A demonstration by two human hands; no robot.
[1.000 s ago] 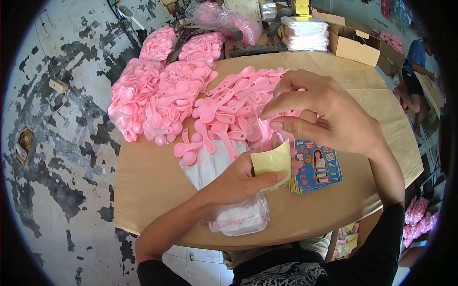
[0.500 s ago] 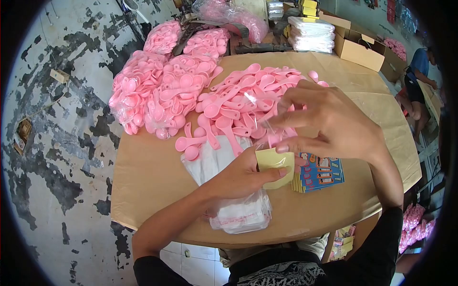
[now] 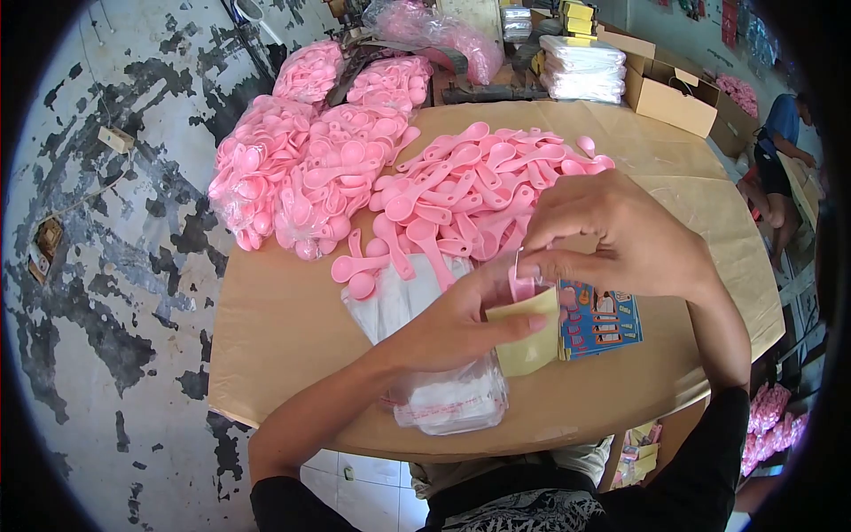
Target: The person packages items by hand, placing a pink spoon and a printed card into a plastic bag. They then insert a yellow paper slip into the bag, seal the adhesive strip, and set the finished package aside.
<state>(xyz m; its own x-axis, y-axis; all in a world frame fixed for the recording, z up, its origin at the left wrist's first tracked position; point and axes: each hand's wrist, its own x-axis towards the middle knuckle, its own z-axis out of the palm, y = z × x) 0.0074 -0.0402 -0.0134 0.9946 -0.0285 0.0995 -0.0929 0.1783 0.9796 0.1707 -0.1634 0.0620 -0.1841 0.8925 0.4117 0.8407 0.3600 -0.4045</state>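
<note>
My left hand is closed around a small clear plastic bag with a yellow card in it, thumb across the card's front. A pink measuring spoon shows at the bag's mouth, partly hidden by fingers. Just above, my right hand pinches the bag's clear top edge between thumb and fingers. Under and beside my left hand lies a stack of clear plastic bags. Blue printed cards are stacked to the right. Beyond both hands spreads a heap of pink spoons.
Clear sacks full of pink spoons stand at the table's back left. Behind the brown-covered table are a stack of clear packs and an open cardboard box. A person sits at far right.
My right hand's fingers have come together from a spread position, pinching the bag's top edge. My left hand with the bag and yellow card has shifted slightly right and tilted.
</note>
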